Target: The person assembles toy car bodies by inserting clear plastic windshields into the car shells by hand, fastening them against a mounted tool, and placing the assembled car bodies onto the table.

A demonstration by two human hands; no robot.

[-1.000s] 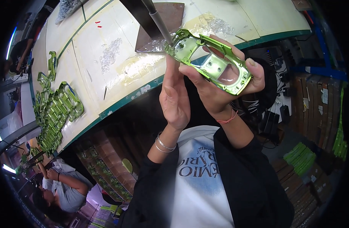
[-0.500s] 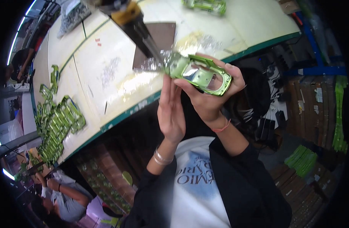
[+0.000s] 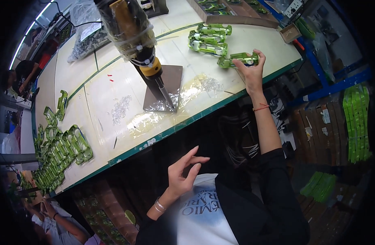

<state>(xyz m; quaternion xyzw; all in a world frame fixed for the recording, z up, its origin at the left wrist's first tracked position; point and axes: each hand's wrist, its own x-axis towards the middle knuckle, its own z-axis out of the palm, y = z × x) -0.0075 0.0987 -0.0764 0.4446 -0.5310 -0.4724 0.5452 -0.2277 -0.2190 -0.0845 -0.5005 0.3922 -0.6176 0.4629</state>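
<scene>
My right hand (image 3: 251,71) reaches out over the bench and grips a green toy car body (image 3: 227,62) between thumb and fingers. It sits low, at or just above the bench top. Just beyond it, a small group of like green car bodies (image 3: 208,43) lies side by side. My left hand (image 3: 183,171) hangs in front of my chest, short of the bench edge. Its fingers are bent but apart, with nothing in them. A power screwdriver (image 3: 151,67) with a yellow collar points down over a dark brown pad (image 3: 174,81), where no car body lies.
Many green car bodies (image 3: 65,151) are heaped at the bench's left end. Small clear bits (image 3: 120,110) lie scattered mid-bench. At the back stand a plastic bag of small grey parts (image 3: 87,43) and a cardboard tray (image 3: 236,19) of car bodies. Another person (image 3: 59,220) is at lower left.
My right hand has carried the car body from under the screwdriver to the right, beside the others. My left hand has drawn back toward my chest. The view has shifted.
</scene>
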